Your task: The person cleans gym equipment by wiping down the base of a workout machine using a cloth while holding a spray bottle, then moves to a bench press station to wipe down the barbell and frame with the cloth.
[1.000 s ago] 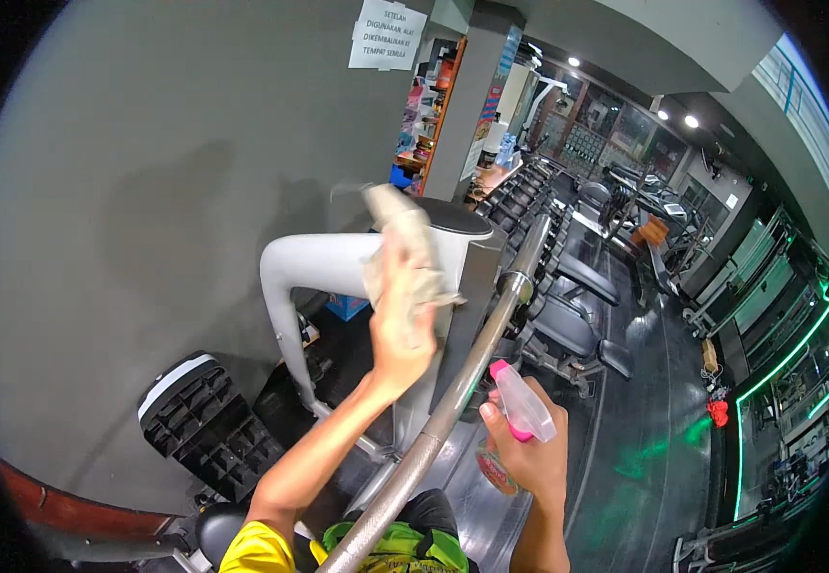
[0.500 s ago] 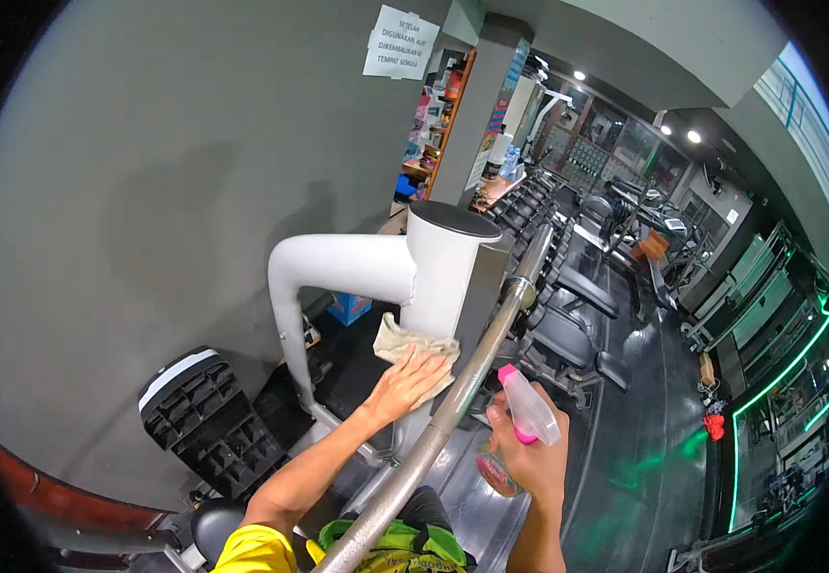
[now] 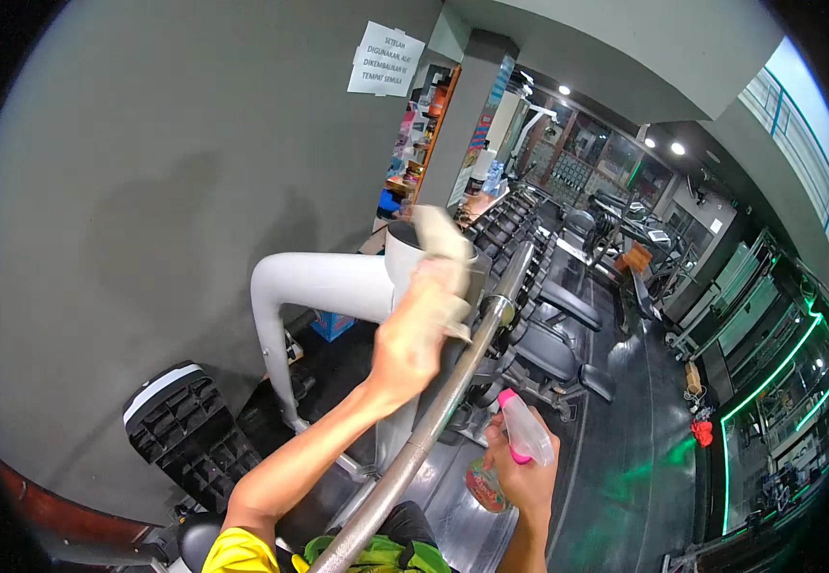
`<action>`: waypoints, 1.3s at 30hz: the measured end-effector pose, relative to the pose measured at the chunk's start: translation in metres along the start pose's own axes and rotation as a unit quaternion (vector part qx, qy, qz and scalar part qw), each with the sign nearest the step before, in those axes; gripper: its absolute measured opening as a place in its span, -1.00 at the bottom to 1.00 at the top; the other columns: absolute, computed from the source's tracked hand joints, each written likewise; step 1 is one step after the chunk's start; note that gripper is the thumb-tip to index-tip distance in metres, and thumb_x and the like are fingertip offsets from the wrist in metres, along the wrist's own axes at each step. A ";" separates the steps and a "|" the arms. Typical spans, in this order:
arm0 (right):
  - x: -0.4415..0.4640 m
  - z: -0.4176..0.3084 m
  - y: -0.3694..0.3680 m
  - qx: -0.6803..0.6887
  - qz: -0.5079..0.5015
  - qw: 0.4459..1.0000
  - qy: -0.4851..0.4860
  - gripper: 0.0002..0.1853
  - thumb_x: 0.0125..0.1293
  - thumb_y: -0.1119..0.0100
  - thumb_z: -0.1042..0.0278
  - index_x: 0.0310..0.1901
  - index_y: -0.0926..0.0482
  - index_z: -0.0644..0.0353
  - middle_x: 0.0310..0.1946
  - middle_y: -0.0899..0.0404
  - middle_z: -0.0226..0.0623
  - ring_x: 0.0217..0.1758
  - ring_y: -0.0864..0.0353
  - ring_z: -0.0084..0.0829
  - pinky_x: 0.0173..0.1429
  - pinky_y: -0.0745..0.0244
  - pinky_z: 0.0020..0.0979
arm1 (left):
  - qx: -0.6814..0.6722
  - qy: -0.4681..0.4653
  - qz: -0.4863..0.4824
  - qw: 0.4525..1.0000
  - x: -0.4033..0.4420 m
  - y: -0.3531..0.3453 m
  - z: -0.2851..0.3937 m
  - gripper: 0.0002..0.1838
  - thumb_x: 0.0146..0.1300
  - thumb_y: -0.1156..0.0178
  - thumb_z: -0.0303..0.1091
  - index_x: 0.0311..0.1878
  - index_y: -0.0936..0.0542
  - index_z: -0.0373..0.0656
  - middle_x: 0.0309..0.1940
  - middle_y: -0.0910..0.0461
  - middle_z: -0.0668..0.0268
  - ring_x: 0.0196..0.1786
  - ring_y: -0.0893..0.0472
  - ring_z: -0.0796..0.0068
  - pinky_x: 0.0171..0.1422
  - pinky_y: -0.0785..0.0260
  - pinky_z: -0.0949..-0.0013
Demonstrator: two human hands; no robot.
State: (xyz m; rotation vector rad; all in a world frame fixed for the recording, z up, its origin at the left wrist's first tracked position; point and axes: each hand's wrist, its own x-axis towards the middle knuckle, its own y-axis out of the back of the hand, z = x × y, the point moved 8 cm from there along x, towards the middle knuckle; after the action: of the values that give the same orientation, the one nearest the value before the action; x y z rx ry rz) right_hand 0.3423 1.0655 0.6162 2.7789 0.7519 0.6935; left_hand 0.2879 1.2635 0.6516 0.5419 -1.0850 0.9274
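Observation:
A pale cloth (image 3: 443, 239) is gripped in my left hand (image 3: 410, 349), which is smeared by motion. Hand and cloth are in front of the top of a white metal post (image 3: 403, 258) with a dark cap, hiding part of it. A thick white bent tube (image 3: 324, 277) joins the post from the left. My right hand (image 3: 527, 473) is wrapped around a spray bottle (image 3: 527, 435) with a pink nozzle and a clear head. Between my two hands a long steel bar (image 3: 414, 449) runs diagonally.
A black ribbed pad (image 3: 190, 430) stands low at the left by the grey wall. Racked dumbbells (image 3: 505, 220) and padded benches (image 3: 553, 349) line the floor beyond the bar. A paper sign (image 3: 386, 59) hangs on the wall. A red item (image 3: 701, 433) lies at the right.
My left hand has lifted the cloth from the lower side of the post up to its top. The spray bottle stays in my right hand. The view has shifted slightly.

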 end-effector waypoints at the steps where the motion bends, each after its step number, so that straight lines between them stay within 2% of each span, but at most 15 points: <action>1: 0.001 0.001 -0.001 -0.010 -0.002 1.000 0.001 -0.83 0.16 -0.28 0.47 -0.25 -0.55 0.34 -0.58 -0.58 -0.31 -0.62 -0.55 -0.59 -0.52 -0.39 -0.53 | 0.131 -0.140 -0.109 0.975 -0.004 -0.021 0.011 -0.57 0.14 -0.17 -0.41 0.13 -0.52 -0.18 0.19 -0.46 0.11 0.19 -0.49 0.11 0.40 -0.14 -0.01; 3: 0.000 0.003 -0.002 -0.020 -0.007 1.000 0.001 -0.83 0.16 -0.28 0.47 -0.25 -0.55 0.35 -0.59 -0.57 -0.31 -0.63 -0.55 -0.59 -0.52 -0.39 -0.53 | 0.223 -0.165 -0.167 0.946 -0.027 -0.045 0.000 -0.54 0.10 -0.18 -0.36 0.14 -0.54 -0.09 0.14 -0.51 0.23 0.22 -0.46 0.20 0.42 -0.10 -0.04; 10: -0.001 0.010 0.004 -0.012 0.003 1.000 0.005 -0.83 0.15 -0.28 0.48 -0.25 -0.55 0.34 -0.58 -0.58 -0.31 -0.64 -0.55 -0.58 -0.51 -0.40 -0.54 | 0.191 -0.162 -0.233 0.940 -0.103 -0.026 -0.051 -0.46 -0.05 -0.22 -0.44 0.12 -0.56 -0.05 -0.04 -0.57 0.29 0.18 -0.45 0.23 0.43 -0.06 -0.10; 16: -0.005 0.004 -0.002 -0.001 -0.002 1.000 0.005 -0.82 0.16 -0.28 0.46 -0.24 -0.55 0.35 -0.57 -0.59 -0.31 -0.63 -0.56 -0.58 -0.51 -0.41 -0.55 | 0.151 -0.071 -0.328 0.930 -0.192 -0.002 -0.084 -0.48 -0.15 -0.28 -0.50 0.02 -0.58 -0.12 -0.08 -0.56 0.20 0.10 -0.51 0.13 0.44 -0.12 0.02; 19: -0.004 0.006 -0.004 0.003 -0.008 1.000 0.006 -0.82 0.16 -0.28 0.47 -0.24 -0.55 0.35 -0.58 -0.58 -0.31 -0.62 -0.57 -0.58 -0.51 -0.41 -0.55 | 0.065 0.044 -0.231 0.970 -0.184 0.013 -0.086 -0.62 0.07 -0.24 -0.43 0.01 -0.54 -0.21 -0.07 -0.58 0.17 0.09 -0.55 0.18 0.36 -0.25 0.20; 21: -0.003 0.007 -0.005 0.004 -0.012 1.000 0.004 -0.82 0.16 -0.28 0.47 -0.24 -0.55 0.35 -0.58 -0.58 -0.31 -0.62 -0.57 -0.59 -0.51 -0.41 -0.55 | 0.010 0.383 0.103 0.918 -0.178 0.054 -0.112 -0.75 0.36 -0.04 -0.34 0.00 -0.51 -0.29 -0.12 -0.59 0.16 -0.02 -0.58 0.30 0.18 -0.37 0.30; 22: -0.003 0.007 -0.005 0.001 -0.009 1.000 0.000 -0.82 0.16 -0.29 0.47 -0.24 -0.55 0.35 -0.58 -0.57 -0.31 -0.62 -0.57 -0.59 -0.52 -0.41 -0.54 | -0.080 0.443 0.195 0.871 -0.186 0.059 -0.135 -0.63 0.49 0.13 -0.17 0.05 -0.48 -0.29 -0.16 -0.59 0.20 -0.08 -0.56 0.45 0.07 -0.37 0.34; 25: -0.004 0.006 -0.005 0.004 -0.007 1.000 -0.004 -0.83 0.17 -0.29 0.46 -0.25 -0.55 0.35 -0.59 -0.56 -0.32 -0.62 -0.57 -0.59 -0.52 -0.40 -0.54 | -0.307 0.495 0.324 0.745 -0.181 0.071 -0.168 -0.60 0.51 0.21 -0.16 0.26 -0.28 -0.19 -0.12 -0.57 0.24 -0.03 -0.54 0.41 0.09 -0.44 0.30; 27: -0.002 0.008 -0.006 0.011 -0.008 1.000 -0.007 -0.83 0.17 -0.29 0.46 -0.26 -0.55 0.35 -0.60 -0.56 -0.32 -0.62 -0.57 -0.59 -0.52 -0.40 -0.54 | -0.341 0.438 0.368 0.746 -0.174 0.084 -0.195 -0.57 0.49 0.24 -0.04 0.21 -0.31 -0.12 -0.03 -0.53 0.30 0.04 -0.52 0.37 0.15 -0.43 0.21; 28: -0.001 0.009 -0.007 0.011 -0.013 1.000 -0.007 -0.83 0.17 -0.29 0.46 -0.26 -0.55 0.35 -0.60 -0.57 -0.32 -0.62 -0.57 -0.59 -0.52 -0.41 -0.54 | -0.308 0.440 0.395 0.745 -0.167 0.090 -0.200 -0.58 0.49 0.24 -0.04 0.21 -0.31 -0.11 -0.03 -0.54 0.29 -0.02 -0.54 0.38 0.06 -0.47 0.25; 29: 0.000 0.011 -0.009 0.011 -0.016 1.000 -0.007 -0.83 0.17 -0.29 0.46 -0.26 -0.55 0.35 -0.60 -0.57 -0.32 -0.62 -0.57 -0.58 -0.52 -0.41 -0.54 | -0.280 0.442 0.383 0.761 -0.156 0.094 -0.203 -0.60 0.52 0.28 -0.17 0.31 -0.19 -0.09 0.02 -0.52 0.25 -0.19 -0.58 0.47 -0.32 -0.53 0.36; 32: 0.001 0.016 -0.010 -0.015 -0.021 1.000 0.000 -0.82 0.16 -0.29 0.45 -0.25 -0.56 0.34 -0.59 -0.58 -0.32 -0.62 -0.58 -0.57 -0.51 -0.42 -0.54 | -0.302 0.440 0.341 0.774 -0.122 0.070 -0.200 -0.56 0.51 0.23 -0.19 0.38 -0.14 -0.05 -0.06 -0.53 0.26 -0.44 -0.46 0.62 -0.57 -0.31 0.48; 35: 0.001 0.015 -0.009 -0.003 -0.015 1.000 0.004 -0.82 0.14 -0.30 0.46 -0.25 -0.56 0.34 -0.59 -0.58 -0.30 -0.63 -0.58 -0.57 -0.52 -0.42 -0.54 | -0.190 0.400 0.321 0.837 -0.103 0.050 -0.171 -0.47 0.50 0.18 -0.27 0.44 -0.06 -0.23 0.26 -0.34 0.15 -0.09 -0.53 0.53 -0.07 -0.44 0.48; 36: 0.001 0.014 -0.009 -0.002 -0.014 1.000 0.003 -0.82 0.14 -0.30 0.46 -0.25 -0.56 0.34 -0.59 -0.58 -0.30 -0.63 -0.58 -0.57 -0.52 -0.42 -0.54 | -0.112 0.371 0.297 0.873 -0.099 0.052 -0.163 -0.47 0.48 0.17 -0.35 0.42 -0.05 -0.36 0.41 -0.13 0.12 0.32 -0.34 0.40 0.37 -0.19 0.44; 39: 0.002 0.014 -0.008 -0.001 -0.024 1.000 0.012 -0.83 0.19 -0.26 0.51 -0.24 -0.50 0.38 -0.54 -0.53 -0.31 -0.64 -0.50 -0.58 -0.52 -0.36 -0.55 | -0.108 0.360 0.231 0.898 -0.105 0.042 -0.142 -0.47 0.49 0.18 -0.30 0.42 -0.06 -0.35 0.39 -0.18 0.13 0.32 -0.33 0.39 0.37 -0.18 0.40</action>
State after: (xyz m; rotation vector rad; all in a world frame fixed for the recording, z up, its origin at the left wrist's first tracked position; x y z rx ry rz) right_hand 0.3471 1.0727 0.6030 2.7457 0.8186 0.7199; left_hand 0.3068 1.3566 0.4968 -0.2660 -0.6172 1.2634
